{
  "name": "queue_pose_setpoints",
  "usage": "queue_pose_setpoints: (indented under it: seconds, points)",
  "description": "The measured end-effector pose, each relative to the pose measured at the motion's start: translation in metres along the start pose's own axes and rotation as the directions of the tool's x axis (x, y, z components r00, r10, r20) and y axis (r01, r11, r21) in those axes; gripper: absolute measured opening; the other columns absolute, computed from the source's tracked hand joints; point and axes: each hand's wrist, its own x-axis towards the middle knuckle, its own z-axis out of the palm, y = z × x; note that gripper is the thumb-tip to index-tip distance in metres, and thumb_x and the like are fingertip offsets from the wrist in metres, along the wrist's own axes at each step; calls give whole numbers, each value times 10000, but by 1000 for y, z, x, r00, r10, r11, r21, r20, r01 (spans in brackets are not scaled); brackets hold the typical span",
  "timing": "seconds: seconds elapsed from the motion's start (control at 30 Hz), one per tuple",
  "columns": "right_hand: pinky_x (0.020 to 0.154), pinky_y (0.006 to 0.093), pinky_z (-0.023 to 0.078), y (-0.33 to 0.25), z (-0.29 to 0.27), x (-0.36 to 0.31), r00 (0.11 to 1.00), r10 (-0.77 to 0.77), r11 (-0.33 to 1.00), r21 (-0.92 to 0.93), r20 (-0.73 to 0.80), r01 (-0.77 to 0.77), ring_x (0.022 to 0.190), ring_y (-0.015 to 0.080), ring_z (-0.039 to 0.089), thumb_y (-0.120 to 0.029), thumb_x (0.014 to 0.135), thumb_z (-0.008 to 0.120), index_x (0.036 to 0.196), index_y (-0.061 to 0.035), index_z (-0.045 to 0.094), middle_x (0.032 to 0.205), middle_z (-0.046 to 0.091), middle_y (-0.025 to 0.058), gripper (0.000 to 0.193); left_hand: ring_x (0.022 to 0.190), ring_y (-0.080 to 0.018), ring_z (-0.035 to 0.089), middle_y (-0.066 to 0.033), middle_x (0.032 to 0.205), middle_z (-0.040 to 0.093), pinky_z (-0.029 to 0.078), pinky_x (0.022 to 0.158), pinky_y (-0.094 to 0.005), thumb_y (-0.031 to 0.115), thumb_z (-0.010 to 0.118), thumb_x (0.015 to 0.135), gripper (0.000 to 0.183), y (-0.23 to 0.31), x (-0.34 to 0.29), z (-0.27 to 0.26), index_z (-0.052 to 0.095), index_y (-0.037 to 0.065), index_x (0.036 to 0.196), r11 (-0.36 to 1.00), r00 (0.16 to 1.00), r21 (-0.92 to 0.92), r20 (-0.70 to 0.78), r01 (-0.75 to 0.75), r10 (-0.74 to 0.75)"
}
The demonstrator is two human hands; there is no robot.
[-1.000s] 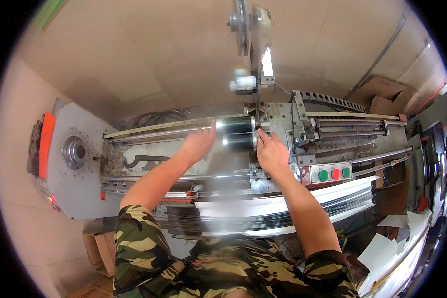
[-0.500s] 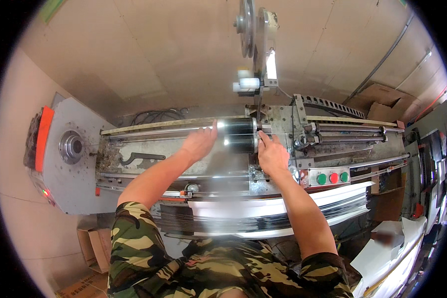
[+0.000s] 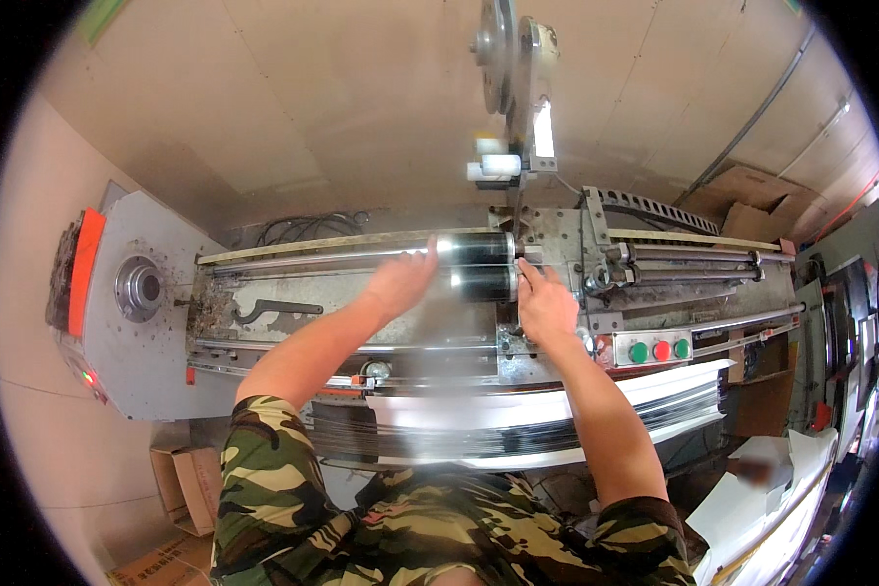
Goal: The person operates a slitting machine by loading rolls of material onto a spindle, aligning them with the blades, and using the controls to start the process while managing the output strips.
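Two shiny dark rollers, an upper roller (image 3: pixel 476 249) and a lower roller (image 3: pixel 483 284), lie side by side across the long machine bed. My left hand (image 3: pixel 402 282) is at the upper roller's left end, its fingers curled against it; a blurred patch partly hides the grip there. At the rollers' right end, beside the metal carriage (image 3: pixel 563 254), my right hand (image 3: pixel 549 307) has thumb and fingers drawn together. Whatever lies between those fingertips is too small to make out. A bright metal rod (image 3: pixel 313 260) runs leftward behind my left forearm.
A hook spanner (image 3: pixel 278 311) lies on the bed at left, near a grey housing (image 3: pixel 166 342) with a round chuck. Green and red push buttons (image 3: pixel 662 350) sit right of my right forearm. A pulley wheel (image 3: pixel 498 59) rises behind. White sheeting with dark strands (image 3: pixel 547 420) hangs in front.
The carriage, rollers and pulley arm have shifted slightly to the right, along with the button box. Both my hands have moved right with them, keeping nearly the same hold.
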Motion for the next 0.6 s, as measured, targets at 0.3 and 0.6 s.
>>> queue_pose_setpoints:
  seconds: [0.3,0.6]
  points:
    - [891,506,525,2,0,-1,1000,-4,1000,-11,-8,3,1059,417,642,-333,992,510,1347,-285,604,1312,591,202,370,821,-297,694,-174,961,664,583,673,-417,81,495,908,616,6,0,-13,319,-104,1469,1000,999,-3,48,8,-8]
    - [859,512,524,4,-2,-2,999,-24,1000,-14,-29,24,1008,417,650,-325,992,509,1332,-271,610,1244,611,177,359,735,-293,693,-155,891,671,577,640,-414,87,494,910,593,4,-1,-7,348,-99,1453,999,999,-12,-42,-35,34]
